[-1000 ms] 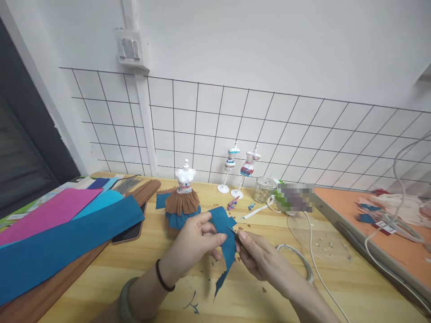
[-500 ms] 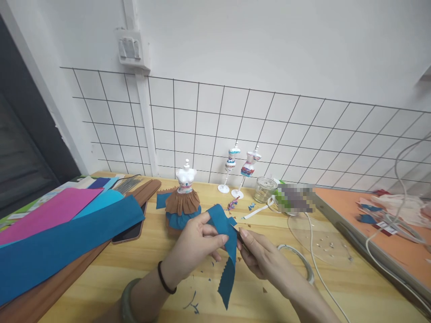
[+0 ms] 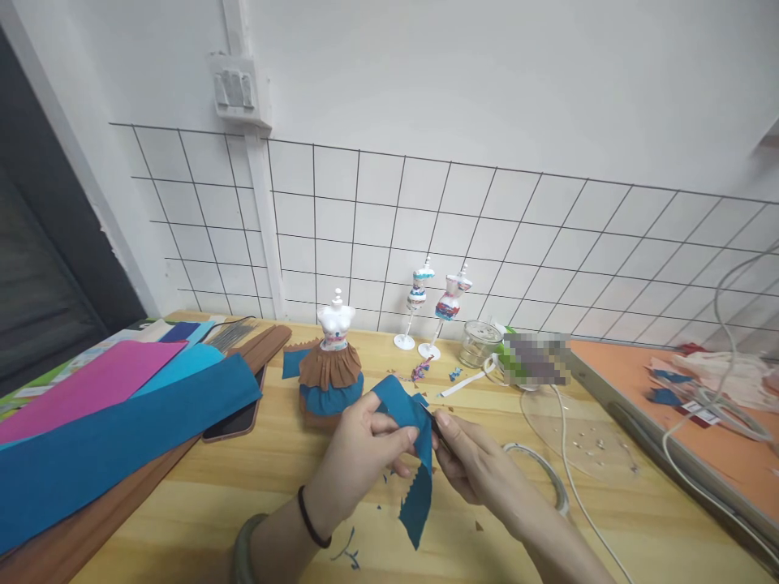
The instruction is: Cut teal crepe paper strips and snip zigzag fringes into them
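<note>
A blue fabric strip (image 3: 398,403) with a zigzag edge is pinched between the thumb and fingers of my left hand (image 3: 359,442), its lower end hanging down. My right hand (image 3: 478,458) is closed around small dark-handled scissors (image 3: 431,418), mostly hidden by the fingers, with the blades at the strip's right edge. Just behind my left hand stands a white mini dress form (image 3: 337,320) wearing a brown gathered skirt (image 3: 330,367) over a blue layer (image 3: 329,395).
Folded fabrics (image 3: 122,438) and a phone (image 3: 234,426) lie at left. Two painted mini mannequins (image 3: 449,304), a glass jar (image 3: 479,342) and a tape roll (image 3: 539,470) are toward the right. A white cable (image 3: 565,454) crosses the table; fabric scraps (image 3: 348,551) lie in front.
My left hand has moved slightly right and down with the blue strip, which bends more toward the scissors. The right hand stays nearly in place.
</note>
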Tool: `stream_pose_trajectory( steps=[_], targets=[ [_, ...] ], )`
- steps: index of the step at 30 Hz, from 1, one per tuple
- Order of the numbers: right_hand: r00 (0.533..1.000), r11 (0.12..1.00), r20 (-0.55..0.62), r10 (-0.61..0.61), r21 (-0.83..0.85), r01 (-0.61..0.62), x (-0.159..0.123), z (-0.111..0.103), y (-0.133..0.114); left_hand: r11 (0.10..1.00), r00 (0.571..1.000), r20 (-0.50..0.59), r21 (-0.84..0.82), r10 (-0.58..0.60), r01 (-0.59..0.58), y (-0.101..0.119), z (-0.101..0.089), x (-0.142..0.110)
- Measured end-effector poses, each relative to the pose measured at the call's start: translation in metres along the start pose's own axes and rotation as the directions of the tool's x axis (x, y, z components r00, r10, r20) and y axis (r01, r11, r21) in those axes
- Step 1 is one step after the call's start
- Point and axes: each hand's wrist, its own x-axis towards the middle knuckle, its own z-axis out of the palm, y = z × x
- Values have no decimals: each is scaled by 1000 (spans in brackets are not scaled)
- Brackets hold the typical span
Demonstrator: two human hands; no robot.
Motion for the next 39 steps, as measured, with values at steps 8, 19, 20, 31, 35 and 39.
stream_pose_trajectory(
  steps=[8,19,20,31,35,39],
  targets=[
    [999,1000,-26,22,-6,-22,-2,0,-4,998,1000,-29,-62,-1,-1,1,4,-2],
    [998,999,-54,26,20,-25,1,2,-4,987,999,-38,-159,-1,-5,-9,6,-1],
    [998,999,-55,25,22,-24,1,2,-3,987,999,-40,-161,-5,-1,-9,6,-1],
    [995,999,-102,11,40,-7,4,-2,-4,993,999,-41,-120,-10,5,-4,4,-1],
    [998,999,-53,-29,-17,28,6,-4,-4,997,999,-37,-69,29,-31,1,1,-1],
    [999,995,-28,-16,-94,13,6,-3,-2,995,996,-9,-52,87,-87,5,-3,1]
  ],
)
